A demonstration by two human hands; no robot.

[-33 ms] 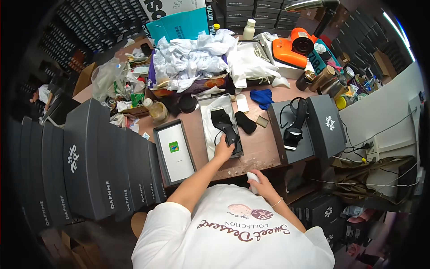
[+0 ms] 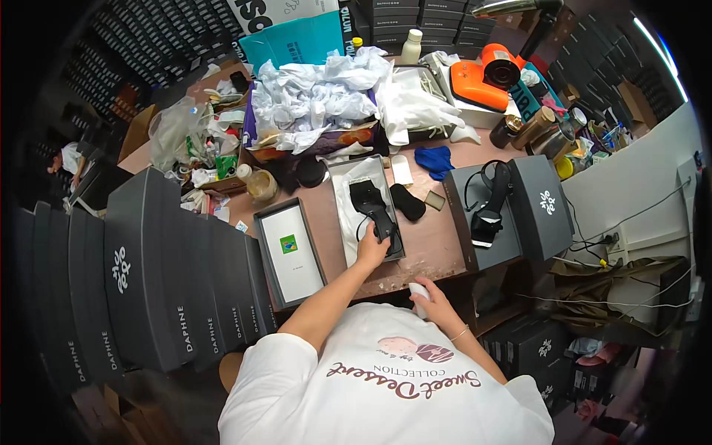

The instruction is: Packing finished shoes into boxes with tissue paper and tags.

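Note:
My left hand is closed on the heel end of a black sandal, which lies in an open shoe box lined with white tissue paper. By the table's front edge, my right hand grips a small white object; its kind is not clear. Left of the shoe box lies a grey box lid with a white inside and a small green card. A black pad-like piece sits just right of the box. Another black strappy sandal rests on a grey box at the right.
Stacked grey shoe boxes rise at my left. Crumpled white paper fills a bin at the back, near an orange device. A blue cloth, jars and bottles stand about the table. Another person is at far left.

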